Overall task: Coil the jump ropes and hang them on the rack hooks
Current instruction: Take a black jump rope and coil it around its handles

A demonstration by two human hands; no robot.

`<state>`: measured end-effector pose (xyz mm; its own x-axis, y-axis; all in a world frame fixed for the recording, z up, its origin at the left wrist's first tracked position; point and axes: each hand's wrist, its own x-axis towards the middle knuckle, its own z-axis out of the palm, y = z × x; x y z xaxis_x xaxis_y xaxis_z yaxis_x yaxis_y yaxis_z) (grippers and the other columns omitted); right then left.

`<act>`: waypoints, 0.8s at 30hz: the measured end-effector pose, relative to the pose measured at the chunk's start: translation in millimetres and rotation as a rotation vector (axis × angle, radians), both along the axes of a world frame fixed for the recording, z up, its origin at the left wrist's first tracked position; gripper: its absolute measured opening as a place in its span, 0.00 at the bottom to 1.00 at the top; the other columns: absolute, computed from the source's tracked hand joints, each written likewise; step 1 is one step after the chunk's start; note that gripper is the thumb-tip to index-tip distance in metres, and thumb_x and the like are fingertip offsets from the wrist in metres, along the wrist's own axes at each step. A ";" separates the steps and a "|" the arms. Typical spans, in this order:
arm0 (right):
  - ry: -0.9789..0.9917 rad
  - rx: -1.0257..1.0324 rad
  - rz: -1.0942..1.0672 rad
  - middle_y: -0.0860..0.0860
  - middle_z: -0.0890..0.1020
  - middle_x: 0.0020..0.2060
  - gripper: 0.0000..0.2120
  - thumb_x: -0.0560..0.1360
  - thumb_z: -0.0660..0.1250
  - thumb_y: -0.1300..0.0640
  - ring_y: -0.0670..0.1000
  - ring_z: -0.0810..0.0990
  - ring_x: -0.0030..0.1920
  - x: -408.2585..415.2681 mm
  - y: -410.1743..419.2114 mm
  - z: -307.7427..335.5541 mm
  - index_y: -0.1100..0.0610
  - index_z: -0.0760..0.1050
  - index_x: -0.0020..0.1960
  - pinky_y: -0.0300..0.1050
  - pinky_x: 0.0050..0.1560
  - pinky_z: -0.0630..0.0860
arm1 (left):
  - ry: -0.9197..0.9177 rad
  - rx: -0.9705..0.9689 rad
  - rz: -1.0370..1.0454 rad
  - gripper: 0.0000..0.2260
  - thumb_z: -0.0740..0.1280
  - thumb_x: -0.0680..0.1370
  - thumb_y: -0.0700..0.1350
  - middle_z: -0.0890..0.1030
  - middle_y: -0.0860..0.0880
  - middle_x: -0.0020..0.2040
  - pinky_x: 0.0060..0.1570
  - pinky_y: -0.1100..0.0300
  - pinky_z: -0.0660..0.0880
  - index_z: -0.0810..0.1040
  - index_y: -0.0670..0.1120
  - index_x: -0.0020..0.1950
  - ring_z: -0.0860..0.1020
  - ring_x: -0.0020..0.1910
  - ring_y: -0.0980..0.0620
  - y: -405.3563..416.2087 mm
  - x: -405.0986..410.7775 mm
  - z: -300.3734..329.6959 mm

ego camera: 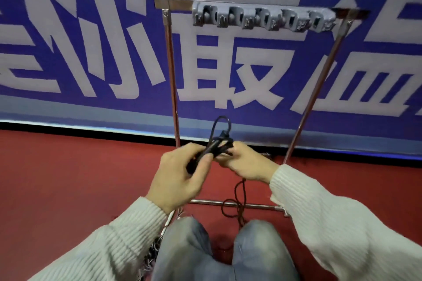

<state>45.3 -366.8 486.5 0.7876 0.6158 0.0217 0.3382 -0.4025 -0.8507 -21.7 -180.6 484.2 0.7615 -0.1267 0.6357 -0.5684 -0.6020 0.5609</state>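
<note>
A black jump rope is bunched between both hands at the centre, one loop sticking up above them. My left hand grips its black handles and part of the coil. My right hand pinches the coil from the right. The loose tail of the rope hangs down from my right hand and curls on the floor between my knees. Ahead stands a chrome rack whose top bar carries a grey strip of hooks; nothing hangs on them.
The rack's lower crossbar runs just in front of my knees. A tangle of white and speckled ropes lies by my left knee. The floor is red carpet; a blue wall banner with white characters stands behind the rack.
</note>
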 end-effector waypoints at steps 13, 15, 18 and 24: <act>-0.548 -0.544 0.053 0.45 0.81 0.40 0.12 0.80 0.61 0.44 0.49 0.80 0.41 -73.5 -29.5 48.3 0.49 0.79 0.52 0.49 0.46 0.77 | 0.221 0.323 -0.106 0.06 0.67 0.79 0.54 0.83 0.58 0.41 0.38 0.57 0.75 0.76 0.54 0.52 0.79 0.39 0.56 0.9 -25.5 -13.2; -0.338 -0.338 0.007 0.47 0.77 0.33 0.04 0.80 0.67 0.49 0.46 0.74 0.34 -63.3 -36.6 64.4 0.49 0.79 0.50 0.41 0.38 0.73 | 0.244 0.299 -0.192 0.08 0.68 0.79 0.56 0.83 0.57 0.42 0.38 0.57 0.75 0.79 0.53 0.51 0.79 0.38 0.56 3.2 -36.4 -8.5; -0.151 -0.257 0.082 0.52 0.71 0.31 0.04 0.78 0.72 0.54 0.47 0.67 0.29 -55.7 -39.8 75.3 0.55 0.80 0.48 0.39 0.31 0.66 | 0.282 0.257 -0.312 0.05 0.71 0.79 0.53 0.82 0.58 0.41 0.36 0.62 0.74 0.82 0.52 0.50 0.80 0.39 0.55 -0.9 -51.3 0.8; 0.538 0.088 0.034 0.49 0.67 0.22 0.20 0.80 0.62 0.45 0.43 0.59 0.19 -41.6 -46.5 54.4 0.59 0.78 0.39 0.36 0.22 0.52 | 0.544 -0.197 -0.500 0.03 0.75 0.77 0.41 0.84 0.50 0.37 0.29 0.66 0.69 0.83 0.48 0.45 0.73 0.27 0.57 -8.2 -58.9 19.0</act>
<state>3.7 -413.2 540.8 0.6812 0.6555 -0.3261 -0.1422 -0.3185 -0.9372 -80.6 -188.8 503.3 0.8555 -0.4619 0.2339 -0.3598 -0.2055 0.9101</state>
